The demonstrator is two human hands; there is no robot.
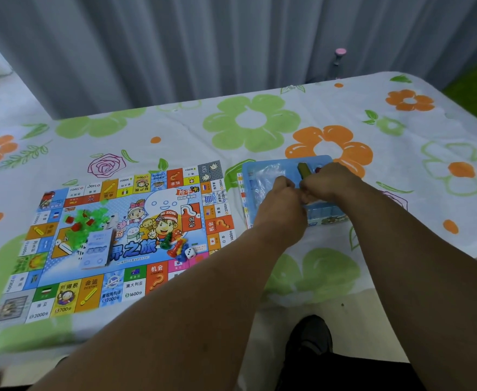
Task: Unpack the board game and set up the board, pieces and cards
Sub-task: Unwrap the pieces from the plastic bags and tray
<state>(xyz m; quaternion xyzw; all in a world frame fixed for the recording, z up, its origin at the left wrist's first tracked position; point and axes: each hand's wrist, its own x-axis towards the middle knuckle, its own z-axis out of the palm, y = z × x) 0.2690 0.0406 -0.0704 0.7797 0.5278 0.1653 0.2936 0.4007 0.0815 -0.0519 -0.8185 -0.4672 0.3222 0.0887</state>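
The board (124, 241) lies open, with pawns (176, 245), die (189, 253) and cards (96, 249) heaped on it, apparently still unsorted. The left hand (281, 206) and right hand (327, 180) curl together over the tray (259, 169), their hold unclear.

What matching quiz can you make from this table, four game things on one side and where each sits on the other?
1 die
2 deck
3 tray
4 houses

A right of the board
B beside the pawns
C heaped with red blocks
D over the left end of the board's title

Pairs: 1B, 2D, 3A, 4C
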